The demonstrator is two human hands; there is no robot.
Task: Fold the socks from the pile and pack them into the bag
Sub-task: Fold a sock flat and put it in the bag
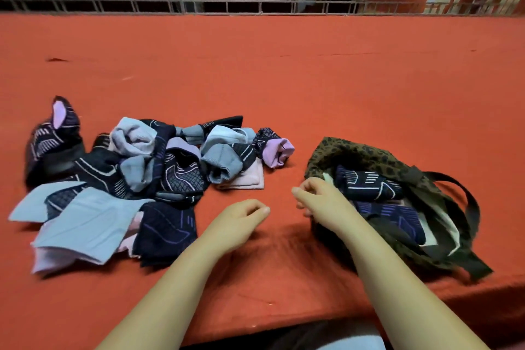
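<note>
Both forearms reach forward over the red tabletop [284, 79]. The left hand [241, 217] and right hand [318, 197] hover loosely curled, holding nothing, between the sock pile [136, 170] and the leopard-print bag [377, 159], which holds folded socks [369, 183].

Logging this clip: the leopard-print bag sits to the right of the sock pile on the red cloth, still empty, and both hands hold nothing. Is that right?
Not quite: the leopard-print bag is not empty. The head view shows dark patterned folded socks already inside it. The rest stands: it sits right of the sock pile on the red cloth, and the left hand and right hand hold nothing.
</note>
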